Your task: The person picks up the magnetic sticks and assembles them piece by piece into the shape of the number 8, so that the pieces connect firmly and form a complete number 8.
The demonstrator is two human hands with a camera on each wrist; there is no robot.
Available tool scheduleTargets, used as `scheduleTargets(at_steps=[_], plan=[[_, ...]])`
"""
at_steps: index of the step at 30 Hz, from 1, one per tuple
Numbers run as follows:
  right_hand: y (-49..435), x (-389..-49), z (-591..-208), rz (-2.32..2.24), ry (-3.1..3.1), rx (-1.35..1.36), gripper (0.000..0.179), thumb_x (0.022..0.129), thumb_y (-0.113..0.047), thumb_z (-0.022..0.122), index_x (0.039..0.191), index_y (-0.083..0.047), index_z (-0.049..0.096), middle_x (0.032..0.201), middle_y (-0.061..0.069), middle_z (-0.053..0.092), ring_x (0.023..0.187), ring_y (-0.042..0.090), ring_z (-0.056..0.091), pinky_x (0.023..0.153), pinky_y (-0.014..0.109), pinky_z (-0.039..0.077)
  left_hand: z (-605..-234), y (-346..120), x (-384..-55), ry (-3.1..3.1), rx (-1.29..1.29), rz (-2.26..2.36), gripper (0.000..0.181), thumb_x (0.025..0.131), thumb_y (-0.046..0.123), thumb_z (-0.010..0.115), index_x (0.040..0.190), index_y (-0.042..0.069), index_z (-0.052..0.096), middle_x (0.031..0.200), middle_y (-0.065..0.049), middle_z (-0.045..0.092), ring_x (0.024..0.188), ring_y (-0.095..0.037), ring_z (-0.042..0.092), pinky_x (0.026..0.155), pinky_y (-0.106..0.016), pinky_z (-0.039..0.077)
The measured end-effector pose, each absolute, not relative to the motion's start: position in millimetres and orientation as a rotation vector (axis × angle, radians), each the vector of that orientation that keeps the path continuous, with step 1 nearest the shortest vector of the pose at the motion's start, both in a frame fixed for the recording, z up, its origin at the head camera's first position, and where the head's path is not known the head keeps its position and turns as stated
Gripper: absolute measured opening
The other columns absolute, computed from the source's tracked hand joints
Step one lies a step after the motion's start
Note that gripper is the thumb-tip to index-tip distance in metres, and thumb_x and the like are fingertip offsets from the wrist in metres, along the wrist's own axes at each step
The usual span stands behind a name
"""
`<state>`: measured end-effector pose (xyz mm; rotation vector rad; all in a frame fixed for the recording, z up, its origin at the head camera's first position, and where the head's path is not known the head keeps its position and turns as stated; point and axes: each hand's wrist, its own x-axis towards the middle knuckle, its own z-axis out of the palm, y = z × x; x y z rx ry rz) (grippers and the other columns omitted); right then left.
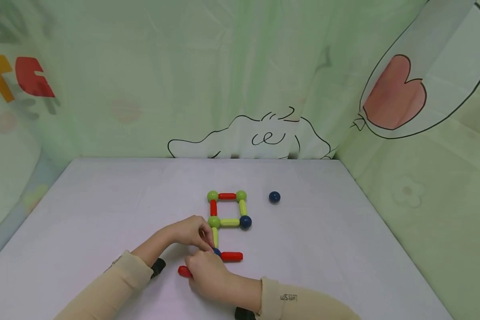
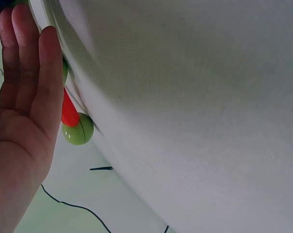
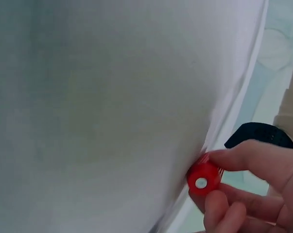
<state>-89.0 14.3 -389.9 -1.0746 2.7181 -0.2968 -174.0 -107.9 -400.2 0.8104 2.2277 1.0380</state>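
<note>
My left hand [image 1: 194, 232] pinches a dark blue ball [image 1: 217, 252] at the lower end of a yellow-green rod [image 1: 215, 238]. In the left wrist view, the left fingertips reach the ball at the top corner. Between thumb and fingers, my right hand [image 1: 211, 274] grips a red rod [image 3: 213, 178], its round metal end facing the right wrist camera. From the held ball, another red rod [image 1: 232, 256] extends rightward. Above lies a square of rods, with green balls [image 1: 213, 196] at three corners and a blue ball [image 1: 245, 222] at the fourth.
A loose dark blue ball [image 1: 274, 197] lies right of the square on the white tabletop [image 1: 324, 249]. Behind the table hangs a green curtain [image 1: 184, 80] with drawn figures. Black wrist straps [image 1: 158, 267] show beneath the beige sleeves [image 1: 116, 284].
</note>
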Motion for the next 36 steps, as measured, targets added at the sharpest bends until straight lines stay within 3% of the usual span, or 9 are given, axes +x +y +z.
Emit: scheduleTargets(at_steps=[7, 16, 23, 30, 36], plan=[[27, -91, -389, -0.564, 2.609, -0.981, 0.014, 0.073, -0.015, 0.076, 0.082, -0.010, 0.066, 0.059, -0.011, 0.048, 0.058, 0.003, 0.042, 0.047, 0.016, 0.037, -402, -109, -174, 2.208, 0.805, 1.055, 0.003, 0.075, 0.006, 0.073, 0.078, 0.007, 0.071, 0.071, 0.004, 0.065, 0.066, -0.007, 0.059, 0.063, -0.022, 0.048], [48, -89, -383, -0.773, 2.532, -1.027, 0.016, 0.074, -0.014, 0.076, 0.087, -0.010, 0.067, 0.065, -0.012, 0.053, 0.060, -0.001, 0.047, 0.056, 0.010, 0.041, -402, -111, -171, 2.212, 0.778, 1.077, 0.005, 0.076, 0.007, 0.073, 0.079, 0.010, 0.070, 0.073, 0.004, 0.065, 0.067, -0.009, 0.059, 0.063, -0.024, 0.048], [70, -92, -380, -0.948, 2.471, -0.933, 0.017, 0.073, -0.009, 0.075, 0.088, -0.009, 0.067, 0.070, -0.013, 0.055, 0.064, -0.001, 0.050, 0.059, 0.012, 0.044, -407, -112, -167, 2.212, 0.768, 1.111, 0.010, 0.075, 0.011, 0.075, 0.083, 0.011, 0.069, 0.074, 0.005, 0.063, 0.068, -0.010, 0.058, 0.065, -0.023, 0.048], [91, -99, -377, -1.048, 2.438, -0.813, 0.019, 0.073, -0.007, 0.075, 0.089, -0.007, 0.066, 0.073, -0.010, 0.057, 0.066, 0.003, 0.052, 0.060, 0.016, 0.046, -405, -112, -160, 2.195, 0.770, 1.148, 0.019, 0.078, 0.011, 0.072, 0.097, 0.009, 0.070, 0.075, 0.003, 0.061, 0.070, -0.011, 0.056, 0.066, -0.023, 0.047], [106, -106, -373, -1.112, 2.470, -0.765, 0.017, 0.073, -0.006, 0.074, 0.088, -0.006, 0.065, 0.071, -0.007, 0.057, 0.064, 0.009, 0.054, 0.059, 0.019, 0.047, -404, -112, -153, 2.243, 0.761, 1.119, 0.018, 0.081, 0.012, 0.069, 0.098, 0.011, 0.071, 0.077, 0.006, 0.061, 0.072, -0.011, 0.056, 0.065, -0.024, 0.047]])
